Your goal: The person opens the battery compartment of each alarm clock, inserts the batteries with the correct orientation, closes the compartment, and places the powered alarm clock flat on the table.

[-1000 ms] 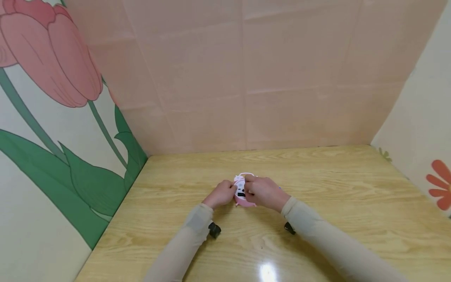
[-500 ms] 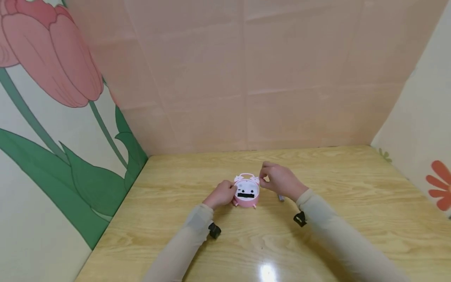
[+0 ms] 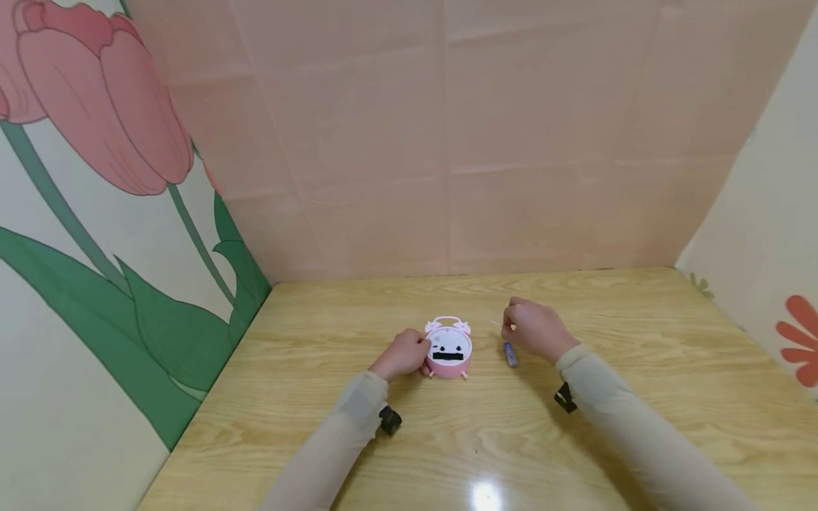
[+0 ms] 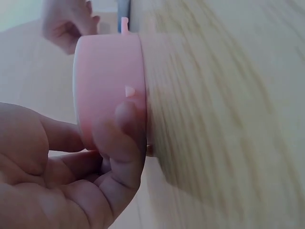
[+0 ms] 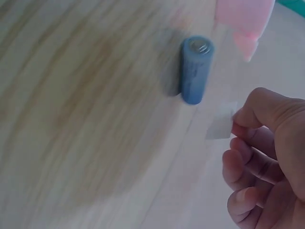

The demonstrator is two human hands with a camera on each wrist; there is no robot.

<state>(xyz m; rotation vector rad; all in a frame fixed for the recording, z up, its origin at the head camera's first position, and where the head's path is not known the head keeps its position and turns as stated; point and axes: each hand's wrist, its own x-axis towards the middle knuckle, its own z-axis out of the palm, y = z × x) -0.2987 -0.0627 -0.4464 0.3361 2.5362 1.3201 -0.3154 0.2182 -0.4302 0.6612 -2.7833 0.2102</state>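
A pink alarm clock point(image 3: 449, 367) with a white back and twin bells lies on the table, its back facing up. A dark slot crosses that back. My left hand point(image 3: 404, 354) grips the clock's left side, thumb on the back and fingers curled along the pink rim point(image 4: 112, 67). Off to the right, my right hand point(image 3: 535, 329) pinches a small flat white piece point(image 5: 221, 126) between thumb and index finger, raised off the table. Just below that hand in the head view lies a blue battery point(image 3: 510, 355), which it does not touch.
The wood-grain table point(image 3: 358, 305) meets a pinkish-brown back wall point(image 3: 447, 142). A tulip-painted panel point(image 3: 185, 312) borders the left, a pale panel point(image 3: 754, 234) the right. Black wrist devices point(image 3: 390, 420) hang under both sleeves.
My right hand has moved off the clock to the right, carrying the white piece and uncovering the dark slot and the battery. My left hand stays on the clock.
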